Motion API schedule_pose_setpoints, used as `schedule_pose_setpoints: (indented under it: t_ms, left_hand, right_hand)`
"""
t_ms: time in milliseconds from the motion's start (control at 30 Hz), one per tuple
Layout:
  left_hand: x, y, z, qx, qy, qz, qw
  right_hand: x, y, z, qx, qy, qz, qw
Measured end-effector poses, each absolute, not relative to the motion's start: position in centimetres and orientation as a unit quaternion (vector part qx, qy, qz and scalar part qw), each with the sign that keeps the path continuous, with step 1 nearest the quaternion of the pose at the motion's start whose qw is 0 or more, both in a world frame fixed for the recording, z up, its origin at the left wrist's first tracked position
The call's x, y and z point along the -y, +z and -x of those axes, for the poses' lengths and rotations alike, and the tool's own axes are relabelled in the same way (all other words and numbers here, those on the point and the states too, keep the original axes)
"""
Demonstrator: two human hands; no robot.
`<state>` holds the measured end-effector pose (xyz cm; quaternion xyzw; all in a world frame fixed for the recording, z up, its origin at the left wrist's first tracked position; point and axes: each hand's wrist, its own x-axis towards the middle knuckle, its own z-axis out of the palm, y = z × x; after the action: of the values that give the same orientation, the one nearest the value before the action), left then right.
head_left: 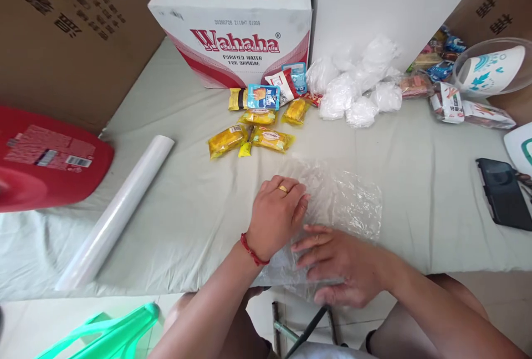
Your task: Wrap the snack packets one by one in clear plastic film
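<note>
A thin, crinkled sheet of clear plastic film [349, 198] lies flat on the cloth before me, its near end reaching the table's front edge. My left hand [276, 212], with a ring and a red bracelet, rests on the film's left side, fingers bent and closed together over it; the fingertips are partly hidden. Lower and to the right, my right hand [344, 265] lies over the near part of the film with its fingers spread, slightly blurred. Beyond the hands are several yellow-wrapped snack packs [272, 139] and a blue packet [263, 97].
A plastic roll [118, 209] and a red container [50, 159] lie to the left. Crumpled clear plastic bundles [353, 85] sit by the white boxes, beside the Wahaha carton [241, 43]. On the right are a phone [505, 193], a paper cup [494, 71] and more snacks.
</note>
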<state>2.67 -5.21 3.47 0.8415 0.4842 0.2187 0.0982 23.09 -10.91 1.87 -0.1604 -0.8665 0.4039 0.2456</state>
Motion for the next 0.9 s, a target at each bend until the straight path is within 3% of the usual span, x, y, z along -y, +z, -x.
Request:
schedule_pose_setpoints:
  t_ms: [100, 200, 333, 467, 600, 667, 800, 900]
  left_hand:
    - [5.0, 2.1, -2.7, -0.502, 0.124, -0.849, 0.109]
    - [5.0, 1.2, -2.4, -0.536, 0.048, -0.834, 0.123]
    - [5.0, 1.3, -1.9, -0.554, 0.011, -0.822, 0.129]
    - [4.8, 2.2, -1.0, -0.568, 0.014, -0.811, 0.142]
    - [5.0, 3.3, -0.4, -0.588, 0.017, -0.795, 0.145]
    - [5.3, 3.9, -0.6, -0.609, 0.031, -0.782, 0.128]
    - [5.8, 4.8, -1.6, -0.638, 0.135, -0.754, 0.077]
    - [5.8, 4.8, -2.3, -0.585, 0.231, -0.770, 0.105]
  right_hand:
    - [9.8, 2.6, -24.9, 0.836, 0.337, 0.296, 0.316]
    - [8.3, 1.9, -27.3, 0.818, 0.218, 0.475, 0.239]
    - [6.3, -0.3, -31.0, 0.788, 0.120, 0.594, 0.107]
    - [4.9, 0.2, -33.5, 0.740, 0.075, 0.648, 0.164]
    - [5.8, 3.4, -30.9, 0.720, 0.097, 0.621, 0.294]
    - [7.1, 4.6, -27.7, 0.753, 0.146, 0.560, 0.313]
    - [10.0, 4.1, -20.8, 0.825, 0.187, 0.477, 0.238]
    - [11.3, 1.9, -17.8, 0.863, 0.186, 0.434, 0.178]
